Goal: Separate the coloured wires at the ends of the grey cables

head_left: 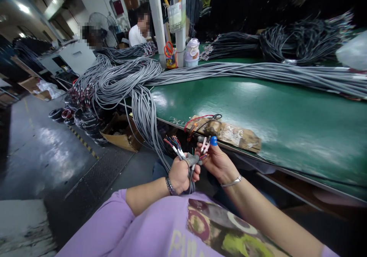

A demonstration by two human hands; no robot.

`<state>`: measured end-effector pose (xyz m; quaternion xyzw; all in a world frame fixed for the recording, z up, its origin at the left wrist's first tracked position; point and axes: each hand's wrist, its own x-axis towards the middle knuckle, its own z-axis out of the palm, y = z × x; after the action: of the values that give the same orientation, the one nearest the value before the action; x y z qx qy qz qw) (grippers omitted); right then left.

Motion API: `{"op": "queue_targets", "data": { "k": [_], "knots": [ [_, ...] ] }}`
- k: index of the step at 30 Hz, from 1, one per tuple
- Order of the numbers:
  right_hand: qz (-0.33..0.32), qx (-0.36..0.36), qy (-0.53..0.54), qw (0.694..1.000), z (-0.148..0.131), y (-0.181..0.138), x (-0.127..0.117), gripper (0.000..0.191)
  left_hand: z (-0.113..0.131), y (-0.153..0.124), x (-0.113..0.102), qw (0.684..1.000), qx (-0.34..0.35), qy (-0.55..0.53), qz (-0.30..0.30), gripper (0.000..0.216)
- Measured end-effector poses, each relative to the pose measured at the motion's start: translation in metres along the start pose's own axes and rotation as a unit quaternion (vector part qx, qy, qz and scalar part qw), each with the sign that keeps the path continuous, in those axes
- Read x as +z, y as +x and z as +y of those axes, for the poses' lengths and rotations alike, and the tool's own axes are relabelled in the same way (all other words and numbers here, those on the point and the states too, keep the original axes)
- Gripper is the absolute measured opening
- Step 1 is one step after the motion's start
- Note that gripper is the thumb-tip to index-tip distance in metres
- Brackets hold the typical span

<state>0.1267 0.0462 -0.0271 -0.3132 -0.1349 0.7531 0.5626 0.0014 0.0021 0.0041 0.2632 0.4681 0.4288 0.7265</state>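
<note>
L hand (180, 173) grips a bunch of grey multicore cables (191, 180); R hand (218, 162), just beside, pinches a small pink-white tool (205, 145), exact type unclear. Several ends already show bared colored cores; can't tell how many remain. Green table (301, 115) edge & taped wooden board (233, 134) crowd R hand's far side; more elbow room L, approx. over floor (51, 161).

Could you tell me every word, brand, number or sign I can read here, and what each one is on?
"PU": on the purple shirt; the letters after it are cut off by the picture's edge.
Packet by the post: any print is too small and blurred to read.
Tub: its markings are too blurred to read.
Pouch on the post: unreadable too.
Held cables: no text that I can make out.
</note>
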Motion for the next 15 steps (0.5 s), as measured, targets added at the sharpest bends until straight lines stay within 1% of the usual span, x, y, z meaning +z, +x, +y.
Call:
{"op": "queue_targets", "data": {
  "k": [2, 5, 9, 11, 13, 15],
  "knots": [
    [-0.006, -0.005, -0.008, 1.0, 0.001, 0.0, 0.001, 0.032, 0.0, 0.001, -0.001, 1.0, -0.004, 0.001, 0.002, 0.038],
    [-0.036, -0.014, -0.025, 0.999, 0.001, -0.003, 0.004, 0.036, -0.001, 0.001, -0.001, 1.0, -0.003, 0.002, -0.001, 0.037],
    [-0.054, 0.001, -0.052, 0.997, -0.001, -0.011, 0.004, 0.048, -0.001, -0.001, -0.002, 1.0, 0.014, 0.015, -0.01, 0.039],
    [-0.069, 0.019, -0.083, 0.994, -0.003, -0.018, 0.001, 0.055, -0.002, -0.004, -0.003, 0.999, 0.022, 0.026, -0.013, 0.041],
    [-0.101, 0.033, -0.125, 0.986, -0.004, -0.028, -0.004, 0.061, -0.004, -0.006, -0.005, 0.999, 0.033, 0.038, -0.016, 0.043],
    [-0.132, 0.038, -0.176, 0.975, -0.004, -0.039, -0.009, 0.059, -0.007, -0.007, -0.007, 0.998, 0.042, 0.049, -0.021, 0.046]
  ]
}}
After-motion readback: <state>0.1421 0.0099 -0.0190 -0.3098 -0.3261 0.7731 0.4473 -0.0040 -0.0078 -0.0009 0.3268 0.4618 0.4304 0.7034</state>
